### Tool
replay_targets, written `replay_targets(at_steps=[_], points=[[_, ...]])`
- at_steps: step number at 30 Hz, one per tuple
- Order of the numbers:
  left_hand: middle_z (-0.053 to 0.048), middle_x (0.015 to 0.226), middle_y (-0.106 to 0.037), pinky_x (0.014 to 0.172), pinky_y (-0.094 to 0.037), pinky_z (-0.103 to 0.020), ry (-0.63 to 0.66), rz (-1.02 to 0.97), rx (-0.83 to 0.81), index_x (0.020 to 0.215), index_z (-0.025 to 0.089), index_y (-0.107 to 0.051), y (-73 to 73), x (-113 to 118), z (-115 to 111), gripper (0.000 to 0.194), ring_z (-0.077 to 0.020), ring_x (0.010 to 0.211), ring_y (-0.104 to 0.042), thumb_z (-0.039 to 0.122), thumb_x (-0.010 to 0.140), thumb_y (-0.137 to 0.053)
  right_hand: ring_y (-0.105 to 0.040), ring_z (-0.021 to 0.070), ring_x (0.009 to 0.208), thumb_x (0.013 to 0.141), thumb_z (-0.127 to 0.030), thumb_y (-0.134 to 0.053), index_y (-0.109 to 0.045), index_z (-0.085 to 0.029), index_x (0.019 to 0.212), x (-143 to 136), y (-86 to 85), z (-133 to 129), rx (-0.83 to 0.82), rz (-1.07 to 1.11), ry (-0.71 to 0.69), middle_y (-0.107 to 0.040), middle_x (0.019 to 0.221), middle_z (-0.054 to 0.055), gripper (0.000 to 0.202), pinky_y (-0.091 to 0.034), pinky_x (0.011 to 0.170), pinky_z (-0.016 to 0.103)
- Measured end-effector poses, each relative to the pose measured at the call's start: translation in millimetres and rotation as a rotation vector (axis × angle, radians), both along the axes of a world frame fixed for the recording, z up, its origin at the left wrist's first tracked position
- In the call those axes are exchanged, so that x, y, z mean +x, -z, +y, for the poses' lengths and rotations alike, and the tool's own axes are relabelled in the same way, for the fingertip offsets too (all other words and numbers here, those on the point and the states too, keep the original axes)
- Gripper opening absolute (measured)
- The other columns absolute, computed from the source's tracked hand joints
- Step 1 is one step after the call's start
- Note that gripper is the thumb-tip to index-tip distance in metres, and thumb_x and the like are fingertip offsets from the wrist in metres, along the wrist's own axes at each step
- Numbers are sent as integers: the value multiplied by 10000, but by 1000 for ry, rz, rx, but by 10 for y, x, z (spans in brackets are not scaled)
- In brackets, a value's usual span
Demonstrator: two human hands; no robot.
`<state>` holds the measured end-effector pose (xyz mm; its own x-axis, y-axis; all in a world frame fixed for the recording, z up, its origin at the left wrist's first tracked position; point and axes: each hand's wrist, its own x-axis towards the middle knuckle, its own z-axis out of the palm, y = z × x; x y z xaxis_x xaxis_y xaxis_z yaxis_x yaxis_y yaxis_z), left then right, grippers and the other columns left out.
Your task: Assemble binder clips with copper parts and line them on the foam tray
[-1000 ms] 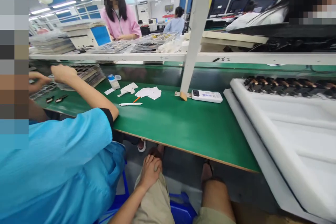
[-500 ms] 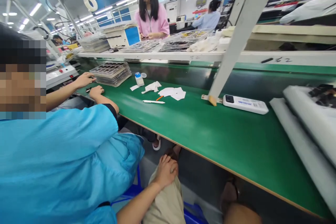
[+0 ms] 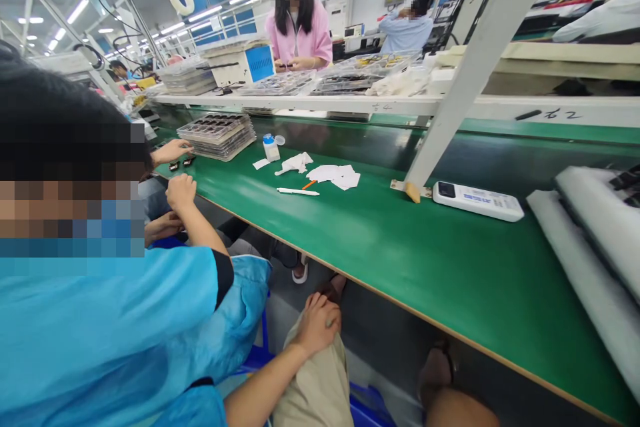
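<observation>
My left hand (image 3: 317, 325) rests on the khaki trouser leg (image 3: 317, 387) at my knee, below the table edge. Its fingers lie loosely over the knee and hold nothing. My right hand is out of the picture. On the green table (image 3: 400, 250) beyond my knee lie a white pen (image 3: 298, 191), an orange stick (image 3: 309, 185) partly under white paper pieces (image 3: 345, 177), and a crumpled white tissue (image 3: 297, 162). Behind them stands a small white bottle (image 3: 271, 149) with its blue-rimmed lid flipped back.
A co-worker in a blue top (image 3: 115, 327) sits close on my left, hands near stacked trays (image 3: 217, 137). A slanted white post (image 3: 465, 80) meets the table beside a white handheld device (image 3: 477, 201). Grey foam-like padding (image 3: 575, 260) lies at right. Another person in pink stands behind the shelf (image 3: 350, 103).
The co-worker at left has leaned forward and lifted one hand off the table, and small dark parts now show by the trays. The view has shifted slightly. My left hand stays on the knee.
</observation>
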<state>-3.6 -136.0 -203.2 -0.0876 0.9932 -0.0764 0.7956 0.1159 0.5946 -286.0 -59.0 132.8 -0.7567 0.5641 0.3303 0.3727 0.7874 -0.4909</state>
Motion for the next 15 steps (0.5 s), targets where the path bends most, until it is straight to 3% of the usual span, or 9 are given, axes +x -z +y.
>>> replay_targets(at_steps=[4,7,11,15], points=[[-63,1205,-664,1205,-299,-454,-4,-6,11,1076,276,-744,7,-1,-5,291,-266,1267,-506,198,827,-614,-635,13,1053,915,-175,-250,-352,-68,473,-146,550,-318,178,188,237,-674,801,35,466,-345,770,113],[-61,1216,-665,1208,-302,-451,-10,-12,22,1107,281,-742,24,-7,-7,313,-267,1283,-503,199,833,-613,-644,22,1009,950,-178,-299,-513,-29,622,-108,822,-469,244,273,315,-685,925,33,419,-383,770,134],[-63,1178,-674,1196,-323,-453,-7,-5,29,1107,285,-745,58,-14,-4,310,-268,1247,-525,197,844,-606,-634,93,1030,992,-192,-460,-615,-6,879,-31,908,-480,108,301,271,-688,1071,51,268,-463,828,193],[-64,1179,-676,1189,-323,-453,-10,-2,43,1119,281,-742,98,-23,1,310,-263,1233,-537,198,854,-604,-618,158,1041,983,-203,-636,-609,-23,986,249,749,-382,-119,271,144,-690,1139,67,182,-529,870,285]])
